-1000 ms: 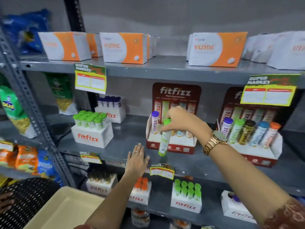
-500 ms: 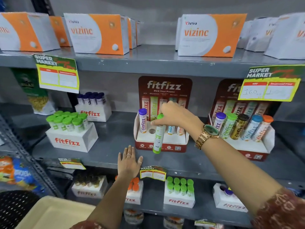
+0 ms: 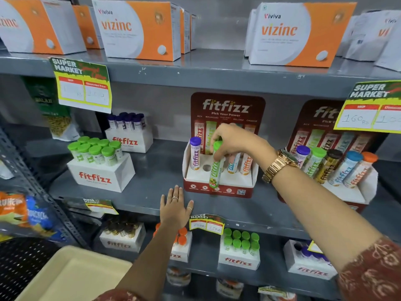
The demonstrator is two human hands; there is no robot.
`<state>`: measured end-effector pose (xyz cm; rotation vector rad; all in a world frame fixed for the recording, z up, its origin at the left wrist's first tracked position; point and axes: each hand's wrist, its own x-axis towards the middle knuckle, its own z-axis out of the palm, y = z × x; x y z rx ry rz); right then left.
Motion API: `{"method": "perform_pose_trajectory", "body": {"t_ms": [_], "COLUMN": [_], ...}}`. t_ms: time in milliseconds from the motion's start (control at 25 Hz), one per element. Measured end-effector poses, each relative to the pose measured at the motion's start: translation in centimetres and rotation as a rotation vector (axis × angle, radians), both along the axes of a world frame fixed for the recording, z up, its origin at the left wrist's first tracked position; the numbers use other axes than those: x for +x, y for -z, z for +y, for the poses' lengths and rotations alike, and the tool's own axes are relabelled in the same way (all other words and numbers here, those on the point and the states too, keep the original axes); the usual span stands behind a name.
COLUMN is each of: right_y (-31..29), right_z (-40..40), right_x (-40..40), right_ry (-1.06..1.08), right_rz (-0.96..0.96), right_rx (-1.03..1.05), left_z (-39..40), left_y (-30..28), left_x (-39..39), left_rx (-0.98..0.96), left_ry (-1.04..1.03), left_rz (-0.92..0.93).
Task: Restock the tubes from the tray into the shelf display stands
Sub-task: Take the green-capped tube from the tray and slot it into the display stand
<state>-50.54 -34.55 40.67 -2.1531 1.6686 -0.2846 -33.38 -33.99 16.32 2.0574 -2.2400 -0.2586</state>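
My right hand [image 3: 235,142] grips the green cap end of a green-capped tube [image 3: 215,169], holding it upright in front of the red fitfizz display stand [image 3: 219,190] on the middle shelf. The tube's lower end hangs over the stand's front, just right of an empty round hole [image 3: 206,167]. A purple-capped tube [image 3: 194,156] stands at the stand's left; light blue and orange tubes stand behind my hand. My left hand [image 3: 175,208] rests flat, fingers spread, on the shelf's front edge. The cream tray [image 3: 71,276] sits at the lower left.
A second red stand [image 3: 347,192] full of tubes is at the right. White fitfizz boxes [image 3: 102,177] with green- and purple-capped tubes stand left. Orange vizinc boxes [image 3: 138,29] line the top shelf. Price tags [image 3: 83,85] hang from shelf edges. More tube boxes fill the lower shelf.
The view has shifted left and closer to the shelf. My right hand with the green tube stays in front of the stand, its lower end nearer the holes. My left hand keeps its place.
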Motion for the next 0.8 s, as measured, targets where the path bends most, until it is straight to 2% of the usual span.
{"method": "perform_pose_trajectory", "body": {"t_ms": [400, 640, 800], "right_y": [-0.1, -0.5, 0.1], "right_z": [0.5, -0.6, -1.8], "right_x": [0.3, 1.0, 2.0], "right_ry": [0.097, 0.173, 0.179], "right_rz": [0.084, 0.053, 0.136], "right_rx": [-0.15, -0.111, -0.191], "left_z": [0.3, 0.1, 0.1], "left_y": [0.0, 0.0, 0.1], "left_x": [0.1, 0.1, 0.1], "left_rx": [-0.014, 0.019, 0.012], "left_ry": [0.0, -0.004, 0.0], "left_rz": [0.022, 0.018, 0.028]}}
